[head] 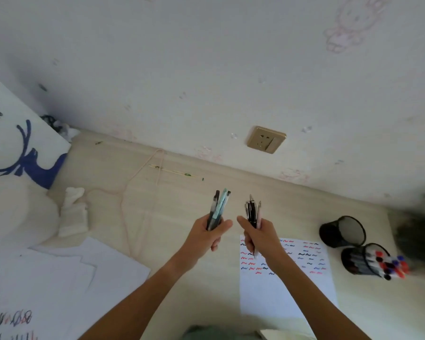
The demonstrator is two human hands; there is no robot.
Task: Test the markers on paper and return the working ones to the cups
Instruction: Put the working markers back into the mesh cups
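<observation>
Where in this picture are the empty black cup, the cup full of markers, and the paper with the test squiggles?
empty black cup (pixel 329 233): head view, on its outer mesh wall.
cup full of markers (pixel 353 262): head view, on its dark side wall.
test paper (pixel 280 295): head view, on its blank lower part.

Probably a home bedroom desk: cartoon-rabbit wallpaper (pixel 346 23), gold wall socket (pixel 266 139), coffee-shop paper bag (pixel 20 143).

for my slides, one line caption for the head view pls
Each hand grips a pen bundle above the scribbled test sheet, beside two black cups.
</observation>
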